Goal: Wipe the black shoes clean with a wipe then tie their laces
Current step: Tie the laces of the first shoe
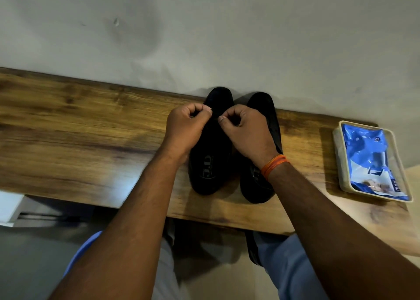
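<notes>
Two black shoes stand side by side on a wooden shelf [91, 127], toes against the wall. Over the middle of the left shoe [210, 163] my left hand [186, 127] is pinched shut, thumb against forefinger, on a lace too dark to make out. My right hand [247, 129], with an orange band at the wrist, pinches the same way just beside it, above the same shoe. The right shoe [268, 115] is partly hidden under my right wrist. The laces themselves blend into the black upper.
A beige tray [341, 161] holding a blue wipe pack [372, 163] lies at the shelf's right end. A grey wall rises directly behind the shoes. Bare wood stretches to the left. My knees show below the shelf's front edge.
</notes>
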